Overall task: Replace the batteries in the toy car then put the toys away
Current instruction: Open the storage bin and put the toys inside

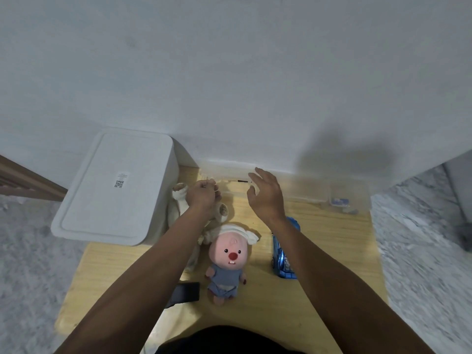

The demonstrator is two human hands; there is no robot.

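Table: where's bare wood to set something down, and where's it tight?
Free: the wooden table right of the blue toy car, up to the clear boxes at the wall; also the near strip in front of the pink plush. Crowded: the left-centre, where the white bin, beige plush, pink plush and black phone bunch under the left hand.

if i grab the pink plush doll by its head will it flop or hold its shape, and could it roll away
The pink plush doll looks soft and stuffed, so its small body would probably dangle under the larger head. It is likely light for its size. Its fabric surface and uneven shape, lying flat on the wooden table, make rolling unlikely, unlike the wheeled blue toy car beside it.
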